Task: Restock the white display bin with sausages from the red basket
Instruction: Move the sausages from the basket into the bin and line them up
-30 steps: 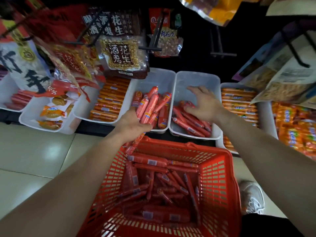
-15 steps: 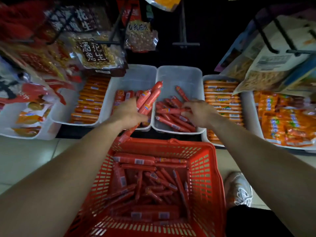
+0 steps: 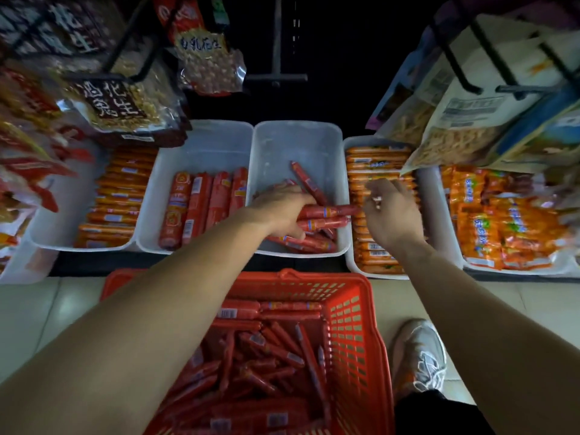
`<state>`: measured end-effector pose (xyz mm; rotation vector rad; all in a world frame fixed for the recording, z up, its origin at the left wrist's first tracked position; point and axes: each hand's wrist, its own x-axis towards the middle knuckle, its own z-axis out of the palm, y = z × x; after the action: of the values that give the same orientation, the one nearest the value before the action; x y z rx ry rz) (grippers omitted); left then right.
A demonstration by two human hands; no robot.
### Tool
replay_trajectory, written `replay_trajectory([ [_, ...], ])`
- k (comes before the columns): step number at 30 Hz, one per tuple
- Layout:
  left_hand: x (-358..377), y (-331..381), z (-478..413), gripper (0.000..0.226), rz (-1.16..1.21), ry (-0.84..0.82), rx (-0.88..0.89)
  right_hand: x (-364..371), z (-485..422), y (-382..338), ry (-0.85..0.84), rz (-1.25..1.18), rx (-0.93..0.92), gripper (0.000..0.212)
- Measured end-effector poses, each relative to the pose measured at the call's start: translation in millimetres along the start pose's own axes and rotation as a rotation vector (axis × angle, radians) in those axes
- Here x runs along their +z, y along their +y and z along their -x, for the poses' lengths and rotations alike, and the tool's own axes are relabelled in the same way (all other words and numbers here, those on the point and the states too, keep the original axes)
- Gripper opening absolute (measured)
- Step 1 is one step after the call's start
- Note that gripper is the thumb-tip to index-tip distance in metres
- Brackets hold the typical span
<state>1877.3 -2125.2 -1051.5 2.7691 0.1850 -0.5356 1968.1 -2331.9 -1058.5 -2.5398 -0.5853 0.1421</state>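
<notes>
A white display bin (image 3: 298, 142) stands in the middle of the shelf, with thin red sausages in its lower half. My left hand (image 3: 282, 211) reaches into this bin and grips a bunch of red sausages (image 3: 326, 216) that point to the right. My right hand (image 3: 392, 211) hovers just right of the bin's right wall, over the orange packs, with loosely curled fingers and nothing in it. Below, a red basket (image 3: 354, 309) on the floor holds several red sausages (image 3: 270, 350).
Left of the display bin is a white bin of thick red sausages (image 3: 201, 205); further left a bin of orange packs (image 3: 116, 196). Right stand bins of orange packs (image 3: 376, 171) and orange bags (image 3: 502, 221). Snack bags (image 3: 125, 102) hang overhead. My shoe (image 3: 420, 356) is beside the basket.
My left hand carried its bunch of sausages from above the left bin rightwards into the middle bin. My right hand left the middle bin and moved right over the orange packs.
</notes>
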Motion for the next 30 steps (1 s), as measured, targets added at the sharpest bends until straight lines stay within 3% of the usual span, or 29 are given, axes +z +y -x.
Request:
replay_trajectory([
  [4,8,-23,28,0.073,0.012,0.063,-0.06,22,11,-17,-0.349,0.267,-0.28,0.059],
  [10,21,-45,55,0.056,0.046,0.15,-0.106,52,15,-35,-0.638,0.518,-0.375,0.07],
  [14,29,-55,63,0.056,0.063,0.252,-0.075,60,7,-34,-0.628,0.53,-0.418,0.071],
  [17,30,-59,61,0.061,0.035,0.212,-0.029,52,-6,-32,-0.655,0.543,-0.409,0.086],
  [23,39,-65,48,0.055,-0.056,0.221,0.01,50,-30,-52,-0.635,0.517,-0.418,0.09],
  [26,41,-62,45,0.058,-0.027,0.19,0.009,60,-38,-61,-0.748,0.397,-0.282,0.11],
  [28,40,-66,49,0.054,0.077,0.277,-0.006,77,-37,-64,-0.792,0.349,-0.249,0.108],
  [30,40,-80,58,0.041,0.067,0.471,-0.024,93,-30,-64,-0.799,0.3,-0.268,0.093],
])
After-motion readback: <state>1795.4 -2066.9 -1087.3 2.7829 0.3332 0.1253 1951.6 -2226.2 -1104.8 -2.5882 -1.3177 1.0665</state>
